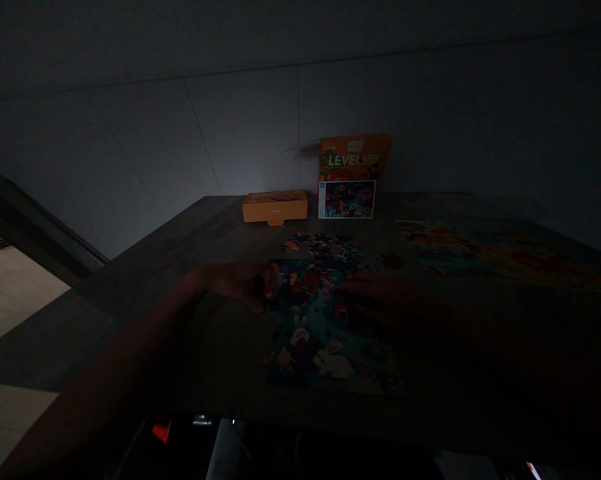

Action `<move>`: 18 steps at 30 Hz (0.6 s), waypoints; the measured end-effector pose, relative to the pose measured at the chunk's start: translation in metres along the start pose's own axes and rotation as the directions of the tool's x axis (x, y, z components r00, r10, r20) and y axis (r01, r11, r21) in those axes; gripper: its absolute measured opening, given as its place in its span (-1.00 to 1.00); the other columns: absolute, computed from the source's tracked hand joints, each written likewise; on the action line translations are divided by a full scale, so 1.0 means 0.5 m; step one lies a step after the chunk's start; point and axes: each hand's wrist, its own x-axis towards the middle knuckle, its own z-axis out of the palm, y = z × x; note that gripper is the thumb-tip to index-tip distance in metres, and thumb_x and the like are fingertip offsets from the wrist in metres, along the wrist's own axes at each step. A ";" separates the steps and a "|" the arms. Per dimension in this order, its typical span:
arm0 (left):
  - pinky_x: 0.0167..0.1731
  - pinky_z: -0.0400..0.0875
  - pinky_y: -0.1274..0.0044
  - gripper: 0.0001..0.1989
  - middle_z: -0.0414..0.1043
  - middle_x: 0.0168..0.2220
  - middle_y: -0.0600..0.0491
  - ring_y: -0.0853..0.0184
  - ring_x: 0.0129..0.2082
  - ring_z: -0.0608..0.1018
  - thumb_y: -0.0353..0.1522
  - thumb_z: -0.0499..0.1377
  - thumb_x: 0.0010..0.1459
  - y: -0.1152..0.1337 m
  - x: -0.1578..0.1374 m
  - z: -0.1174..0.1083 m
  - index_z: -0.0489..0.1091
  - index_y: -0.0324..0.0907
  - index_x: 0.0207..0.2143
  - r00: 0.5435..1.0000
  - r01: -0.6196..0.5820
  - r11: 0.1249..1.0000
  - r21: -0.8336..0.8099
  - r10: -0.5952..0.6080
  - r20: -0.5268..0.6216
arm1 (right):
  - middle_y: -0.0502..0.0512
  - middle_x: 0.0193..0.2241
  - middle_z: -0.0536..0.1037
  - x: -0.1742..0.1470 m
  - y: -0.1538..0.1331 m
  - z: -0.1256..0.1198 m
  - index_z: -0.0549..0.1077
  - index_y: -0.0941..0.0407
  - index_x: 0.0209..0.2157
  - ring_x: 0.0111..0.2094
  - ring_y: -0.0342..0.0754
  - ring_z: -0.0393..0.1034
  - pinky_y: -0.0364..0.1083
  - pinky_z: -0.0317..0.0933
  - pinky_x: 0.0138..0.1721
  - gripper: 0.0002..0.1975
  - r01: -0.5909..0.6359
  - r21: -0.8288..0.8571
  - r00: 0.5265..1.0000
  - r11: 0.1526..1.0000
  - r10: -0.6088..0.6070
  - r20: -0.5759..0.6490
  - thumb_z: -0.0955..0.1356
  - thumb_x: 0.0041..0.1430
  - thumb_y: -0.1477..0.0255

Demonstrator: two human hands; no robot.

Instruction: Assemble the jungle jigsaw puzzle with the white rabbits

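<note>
A partly joined jigsaw puzzle (320, 327) with white rabbits lies on the table in dim light. At its upper left edge is my left hand (240, 283), its fingers curled in a pinch around a small colourful puzzle piece (270, 285). My right hand (380, 297) rests over the puzzle's right side, fingers stretched out and in deep shadow. Just beyond the joined part, several loose puzzle pieces (320, 244) lie in a cluster.
An orange box (274, 208) lies near the table's (200, 227) back edge. To its right stands an upright "LEVEL UP!" box (355, 160) with a picture card (348, 200) before it. Another colourful puzzle (490, 257) lies flat at the right. A pale wall (250, 133) is behind.
</note>
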 end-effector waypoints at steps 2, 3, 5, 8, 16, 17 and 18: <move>-0.41 0.32 0.58 -0.56 0.41 -0.29 0.11 0.30 -0.28 0.47 -0.31 0.41 -0.18 0.000 0.000 0.002 0.28 -0.19 -0.29 1.000 0.008 1.000 -0.015 -0.008 0.003 | 0.24 -0.05 0.49 0.000 0.001 0.000 0.37 0.09 0.15 -0.16 0.01 0.46 -0.02 0.35 -0.15 -0.58 -0.001 0.010 1.000 1.000 0.001 0.002 0.27 0.27 0.42; -0.41 0.32 0.58 -0.56 0.41 -0.29 0.11 0.30 -0.29 0.47 -0.31 0.41 -0.18 0.001 0.000 0.002 0.28 -0.19 -0.29 1.000 0.010 1.000 -0.028 -0.010 0.002 | 0.24 -0.05 0.49 0.000 0.001 0.000 0.37 0.09 0.15 -0.16 0.01 0.46 -0.01 0.35 -0.15 -0.58 -0.003 0.015 1.000 1.000 0.003 0.003 0.27 0.27 0.42; -0.40 0.32 0.58 -0.56 0.41 -0.29 0.11 0.30 -0.29 0.47 -0.31 0.41 -0.19 0.003 -0.001 0.002 0.28 -0.19 -0.29 1.000 0.007 1.000 -0.029 -0.008 -0.004 | 0.25 -0.04 0.49 0.000 0.002 0.000 0.37 0.08 0.15 -0.16 0.02 0.46 0.00 0.35 -0.15 -0.58 -0.008 0.023 1.000 1.000 0.008 0.007 0.27 0.27 0.41; -0.40 0.32 0.57 -0.58 0.42 -0.29 0.10 0.30 -0.30 0.48 -0.31 0.41 -0.17 0.004 -0.002 0.001 0.30 -0.20 -0.29 1.000 0.004 1.000 0.009 -0.004 -0.018 | 0.26 -0.03 0.48 0.000 0.001 0.000 0.37 0.10 0.15 -0.14 0.04 0.46 0.01 0.35 -0.13 -0.58 -0.026 0.021 0.999 0.999 0.026 0.023 0.27 0.27 0.41; -0.42 0.31 0.60 -0.59 0.41 -0.32 0.13 0.32 -0.30 0.48 -0.33 0.41 -0.16 0.002 0.002 0.000 0.31 -0.19 -0.28 1.000 0.004 1.000 0.005 -0.004 0.008 | 0.25 -0.01 0.47 -0.001 0.005 0.005 0.36 0.09 0.15 -0.12 0.04 0.45 0.00 0.35 -0.14 -0.59 -0.023 0.014 0.999 1.000 0.022 0.023 0.26 0.28 0.41; -0.42 0.30 0.61 -0.60 0.41 -0.32 0.13 0.33 -0.30 0.48 -0.34 0.40 -0.15 0.002 0.002 0.000 0.32 -0.19 -0.27 1.000 -0.006 1.000 -0.004 0.006 0.012 | 0.25 -0.01 0.47 -0.001 0.006 0.005 0.36 0.08 0.16 -0.13 0.04 0.45 0.00 0.35 -0.14 -0.59 -0.021 0.016 1.000 1.000 0.020 0.023 0.25 0.29 0.40; -0.41 0.31 0.61 -0.61 0.40 -0.32 0.13 0.33 -0.30 0.48 -0.35 0.40 -0.14 0.002 0.002 0.000 0.32 -0.19 -0.27 1.000 -0.014 1.000 -0.017 0.015 0.016 | 0.24 -0.01 0.47 -0.001 0.007 0.006 0.35 0.08 0.16 -0.13 0.03 0.45 0.01 0.35 -0.13 -0.58 -0.017 0.021 1.000 1.000 0.017 0.025 0.25 0.29 0.39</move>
